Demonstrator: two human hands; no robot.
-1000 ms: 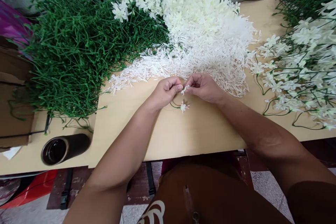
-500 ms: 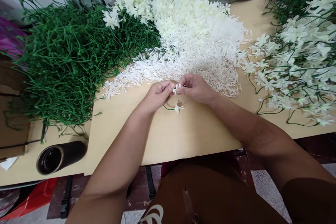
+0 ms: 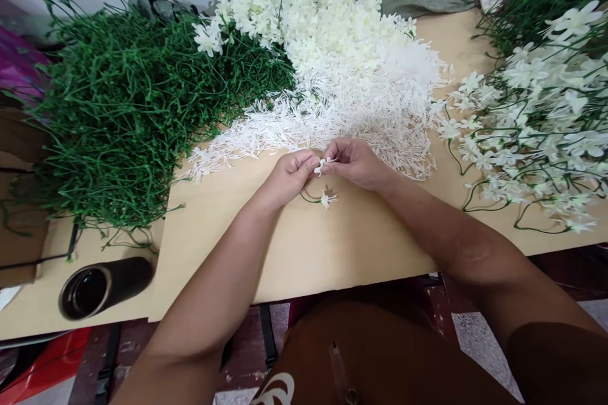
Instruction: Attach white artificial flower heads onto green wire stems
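My left hand point(image 3: 295, 176) is closed, pinching the green stem of an artificial flower. One white blossom point(image 3: 326, 200) of that stem hangs below my fingers, over the tabletop. Between my two hands sits another small white blossom point(image 3: 320, 166). My right hand point(image 3: 354, 163) has its thumb and fingers pressed together at this blossom, with thin white strands showing at the fingertips. What exactly lies inside the right pinch is partly hidden. Just beyond both hands spreads a pile of thin white stamens point(image 3: 370, 130).
Green plastic stems point(image 3: 118, 101) are heaped at the left. White petals point(image 3: 332, 12) pile up at the back, by the tiled wall. Assembled white flowers point(image 3: 536, 120) lie on the right. A dark cup point(image 3: 107, 288) rests on its side near the table's front left edge.
Both hands stay together at the blossom, nearly in place. The whole view has shifted slightly. The white blossom between the fingers shows a little more than before.
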